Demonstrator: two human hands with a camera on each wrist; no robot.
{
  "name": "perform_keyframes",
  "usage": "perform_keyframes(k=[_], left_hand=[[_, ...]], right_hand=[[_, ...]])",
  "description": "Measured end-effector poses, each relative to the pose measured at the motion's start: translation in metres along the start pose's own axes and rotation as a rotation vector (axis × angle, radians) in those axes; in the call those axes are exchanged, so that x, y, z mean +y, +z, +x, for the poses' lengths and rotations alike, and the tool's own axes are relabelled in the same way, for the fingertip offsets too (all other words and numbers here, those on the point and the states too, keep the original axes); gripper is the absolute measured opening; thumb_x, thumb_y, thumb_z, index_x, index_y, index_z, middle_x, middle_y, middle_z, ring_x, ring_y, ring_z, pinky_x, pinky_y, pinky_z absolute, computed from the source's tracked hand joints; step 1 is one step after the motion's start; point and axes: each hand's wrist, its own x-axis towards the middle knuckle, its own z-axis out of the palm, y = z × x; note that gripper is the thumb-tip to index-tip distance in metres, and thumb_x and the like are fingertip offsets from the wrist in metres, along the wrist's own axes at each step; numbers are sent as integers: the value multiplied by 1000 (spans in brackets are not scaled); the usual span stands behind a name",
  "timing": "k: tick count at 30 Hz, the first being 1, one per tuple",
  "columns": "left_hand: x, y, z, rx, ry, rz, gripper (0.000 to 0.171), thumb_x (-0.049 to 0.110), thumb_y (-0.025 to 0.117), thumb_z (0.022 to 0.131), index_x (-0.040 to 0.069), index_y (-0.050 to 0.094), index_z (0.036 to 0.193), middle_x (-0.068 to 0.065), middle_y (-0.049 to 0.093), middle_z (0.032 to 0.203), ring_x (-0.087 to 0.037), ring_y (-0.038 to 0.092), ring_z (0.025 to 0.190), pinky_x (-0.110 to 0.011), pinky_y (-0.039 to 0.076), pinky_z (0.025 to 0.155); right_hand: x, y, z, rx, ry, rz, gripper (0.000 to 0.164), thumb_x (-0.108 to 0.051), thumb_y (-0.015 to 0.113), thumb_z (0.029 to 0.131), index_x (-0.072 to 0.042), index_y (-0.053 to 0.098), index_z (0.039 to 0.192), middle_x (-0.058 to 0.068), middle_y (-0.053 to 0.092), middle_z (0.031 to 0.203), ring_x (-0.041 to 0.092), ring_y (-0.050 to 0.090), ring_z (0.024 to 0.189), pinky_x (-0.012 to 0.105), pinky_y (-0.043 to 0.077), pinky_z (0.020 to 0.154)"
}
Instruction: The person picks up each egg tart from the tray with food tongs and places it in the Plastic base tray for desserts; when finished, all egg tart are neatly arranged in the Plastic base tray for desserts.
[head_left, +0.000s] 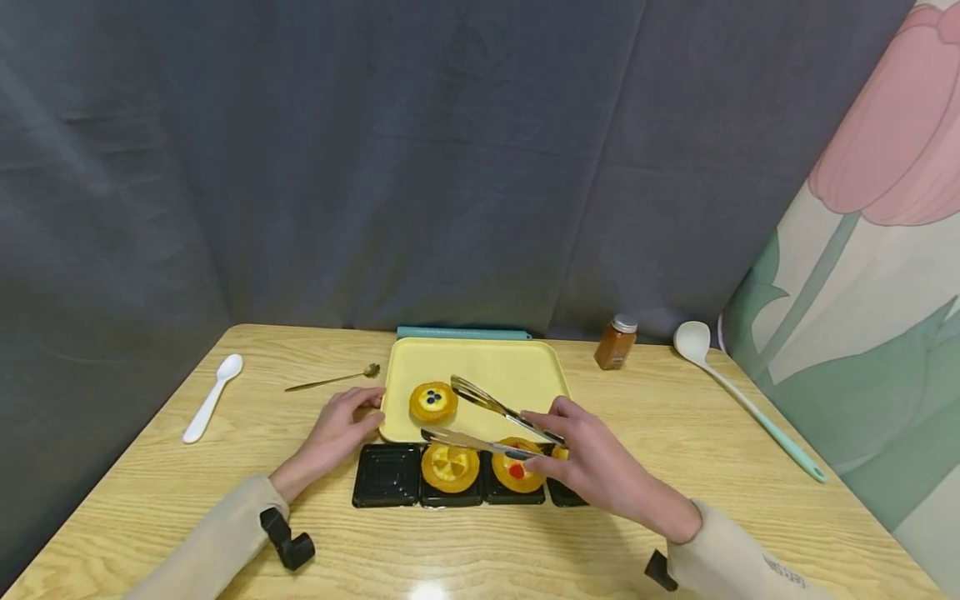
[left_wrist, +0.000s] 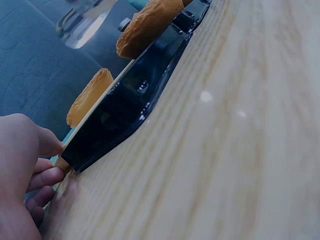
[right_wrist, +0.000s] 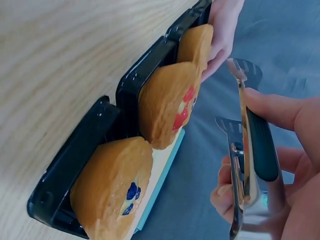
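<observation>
My left hand [head_left: 341,425] pinches the left rim of a yellow tray [head_left: 502,358] between thumb and fingers. On that tray sits a blueberry-topped tart [head_left: 433,402]. Metal tongs [right_wrist: 247,155] with dark grips are held in my right hand [head_left: 603,454], their arms spread with nothing between the tips. The tongs' tips hover around the tray's front edge, near the tart. Below stand black square containers [head_left: 387,475] in a row. One bears a tart with yellow fruit wedges [head_left: 450,468], another a red-topped tart [head_left: 516,472]. The rightmost tart [right_wrist: 112,185], blueberry-topped, is mostly behind my right hand in the head view.
A white spoon [head_left: 212,400] and a thin gold-coloured spoon [head_left: 333,380] lie on the left. A teal bar [head_left: 463,332] lies behind the tray. At the back right stands a brown jar [head_left: 617,342]; a long ladle [head_left: 742,400] with a green handle lies beyond it.
</observation>
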Motion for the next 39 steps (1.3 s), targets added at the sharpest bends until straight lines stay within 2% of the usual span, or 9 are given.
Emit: perform_keyframes(k=[12,23,30,39], left_hand=[[1,-2,0,-5,-1,1,43,12,66,96,-3,60,136,-6,64,112,-31,53,112,-53,38,98],[2,-1,-1,-8,-13,-3,44,12,66,97,-2,59,137,-5,64,111,-30,52,112,-51,38,97],[1,-2,-1,-4,-11,-6,43,13,65,97,-1,60,137,-4,64,112,-29,52,112,-50,38,97],[1,-1,-1,-5,-13,-8,44,14,65,96,-2,59,137,-4,64,112,-30,52,113,-52,38,98]], right_hand=[[12,10,27,-5,14,-61,53,-24,83,85,-1,67,130,1,50,88,12,43,71,26,40,61],[15,19,43,-45,118,-68,57,-28,85,83,-3,68,131,7,54,92,17,46,75,29,41,62],[15,24,49,-67,127,-57,55,-25,84,84,-1,67,131,8,56,96,17,48,79,29,44,67],[16,30,52,-80,108,-45,50,-20,83,85,1,68,128,8,54,92,17,47,78,28,42,64]])
